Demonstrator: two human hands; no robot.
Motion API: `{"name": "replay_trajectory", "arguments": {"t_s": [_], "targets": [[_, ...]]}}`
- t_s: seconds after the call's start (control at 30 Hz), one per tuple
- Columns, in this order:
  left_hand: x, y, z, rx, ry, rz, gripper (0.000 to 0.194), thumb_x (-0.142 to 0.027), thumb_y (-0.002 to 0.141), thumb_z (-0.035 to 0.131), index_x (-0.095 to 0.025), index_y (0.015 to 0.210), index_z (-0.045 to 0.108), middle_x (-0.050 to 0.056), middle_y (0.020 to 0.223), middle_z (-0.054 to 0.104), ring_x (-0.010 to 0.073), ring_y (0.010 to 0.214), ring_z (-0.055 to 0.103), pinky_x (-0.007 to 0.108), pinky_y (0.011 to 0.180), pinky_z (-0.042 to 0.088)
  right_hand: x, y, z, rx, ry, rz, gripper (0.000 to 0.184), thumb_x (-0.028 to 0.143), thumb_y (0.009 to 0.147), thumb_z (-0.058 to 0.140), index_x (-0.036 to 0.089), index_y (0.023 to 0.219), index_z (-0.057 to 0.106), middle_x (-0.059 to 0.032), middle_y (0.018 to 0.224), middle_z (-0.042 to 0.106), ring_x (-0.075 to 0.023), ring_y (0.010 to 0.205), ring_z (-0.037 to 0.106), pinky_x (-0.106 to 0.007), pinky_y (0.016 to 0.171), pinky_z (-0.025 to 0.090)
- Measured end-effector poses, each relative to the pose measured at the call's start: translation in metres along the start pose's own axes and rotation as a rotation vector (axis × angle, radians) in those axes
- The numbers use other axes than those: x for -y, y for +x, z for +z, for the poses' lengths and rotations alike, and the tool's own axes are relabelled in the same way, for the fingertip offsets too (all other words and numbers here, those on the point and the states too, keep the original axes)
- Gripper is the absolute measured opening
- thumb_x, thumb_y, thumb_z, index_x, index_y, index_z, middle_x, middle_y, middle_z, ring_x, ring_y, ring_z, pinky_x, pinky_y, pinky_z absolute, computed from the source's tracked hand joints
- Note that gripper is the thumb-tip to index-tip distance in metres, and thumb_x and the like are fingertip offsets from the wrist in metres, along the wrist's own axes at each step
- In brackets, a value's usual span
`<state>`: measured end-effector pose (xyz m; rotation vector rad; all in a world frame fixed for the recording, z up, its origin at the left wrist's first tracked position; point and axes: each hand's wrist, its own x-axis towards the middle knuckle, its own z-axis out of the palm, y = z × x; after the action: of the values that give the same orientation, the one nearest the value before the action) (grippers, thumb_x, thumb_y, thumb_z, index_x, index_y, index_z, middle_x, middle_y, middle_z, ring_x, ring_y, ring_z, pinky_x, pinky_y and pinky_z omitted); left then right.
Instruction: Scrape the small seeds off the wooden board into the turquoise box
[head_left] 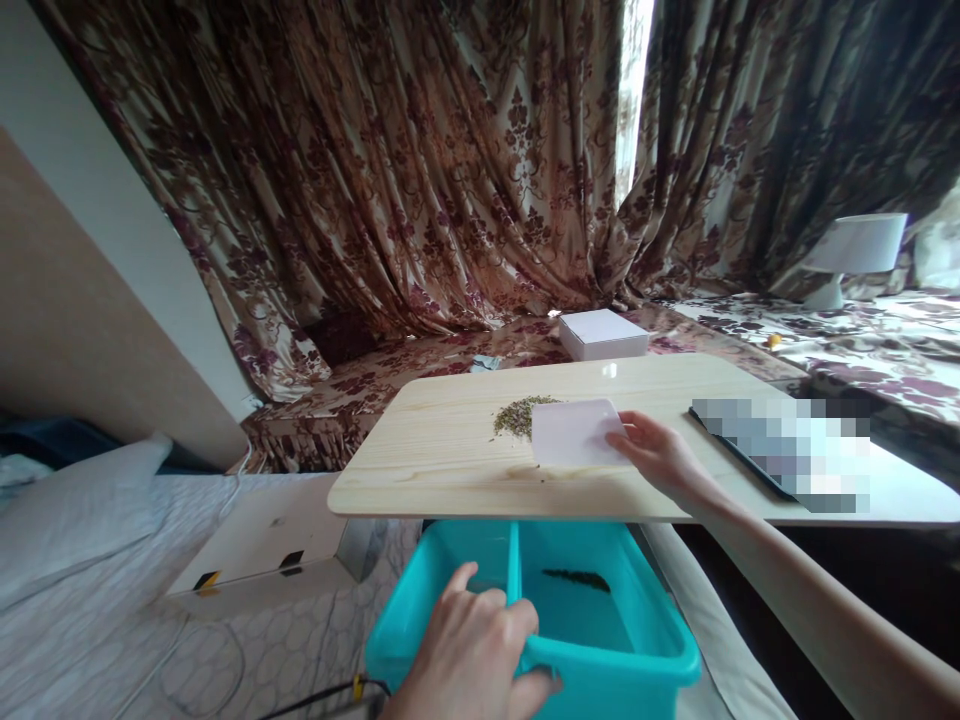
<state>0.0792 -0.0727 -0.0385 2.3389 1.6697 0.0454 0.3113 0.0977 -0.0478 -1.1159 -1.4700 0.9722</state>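
My right hand [660, 455] pinches the right edge of a thin white rectangular sheet with rounded corners [571, 434], its exact kind unclear. The sheet stands over the pale wooden tabletop [427, 445], at the right side of a loose heap of dried green-brown bits [512, 414]. Part of the heap is hidden behind it. Below the table's near edge, my left hand [472, 640] is closed on the near rim of a teal plastic bin [645, 655], where its divider meets the rim. A dark green strip of bits [577, 578] lies in the bin's right compartment.
A dark-edged flat object [780, 455], blurred out, lies on the table's right side. Behind the table sits a white box [604, 333]. A larger white carton [262, 540] is on the bed at left. A lamp [855, 250] stands far right, before patterned curtains [420, 170].
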Motion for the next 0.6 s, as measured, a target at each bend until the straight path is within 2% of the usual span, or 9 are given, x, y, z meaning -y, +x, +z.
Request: {"name": "replay_trajectory", "arguments": {"t_s": [0.23,0.6], "targets": [[0.014,-0.005,0.0,-0.117,-0.053,-0.023,0.011,-0.033,0.077,0.064,-0.023,0.077,0.059,-0.002,0.075,0.061,0.0186,0.082,0.059,0.045,0.101,0.025,-0.002,-0.001,-0.002,0.004,0.016,0.014,0.03,0.043,0.064,0.066,0.021,0.083,0.058,-0.0072,0.081,0.072,-0.0224,0.078,0.067,-0.032,0.07,0.051],[0.018,-0.004,0.002,-0.124,-0.074,-0.034,0.011,-0.033,0.077,0.064,-0.024,0.08,0.059,-0.003,0.076,0.061,0.018,0.082,0.058,0.043,0.101,0.023,-0.006,-0.005,-0.005,0.023,0.069,0.049,0.037,0.048,0.058,0.071,0.021,0.08,0.06,-0.0074,0.078,0.072,-0.0221,0.074,0.066,-0.032,0.068,0.051]]}}
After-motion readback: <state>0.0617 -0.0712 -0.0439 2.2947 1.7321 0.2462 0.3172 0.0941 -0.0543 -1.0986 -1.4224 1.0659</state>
